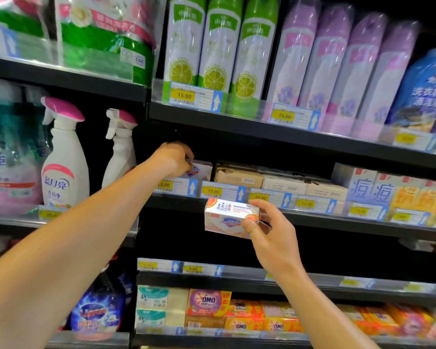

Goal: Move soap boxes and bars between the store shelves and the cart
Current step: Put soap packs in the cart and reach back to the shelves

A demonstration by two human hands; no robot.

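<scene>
My right hand [269, 230] grips a white and orange soap box [228, 217] by its right end, in front of the middle shelf edge [312, 219]. My left hand [173, 159] reaches into that shelf at its left end, fingers curled over the top of a white soap box with a blue shield logo [199, 170] that stands on the shelf. To the right on the same shelf lie brown and cream soap boxes [239, 176] and blue and orange boxed soaps [388, 190].
Spray bottles [66, 157] stand in the bay to the left. Green and purple aerosol cans [217, 46] fill the shelf above. Laundry soap bars and packs [209, 308] line the lower shelf. Price tags run along each shelf edge.
</scene>
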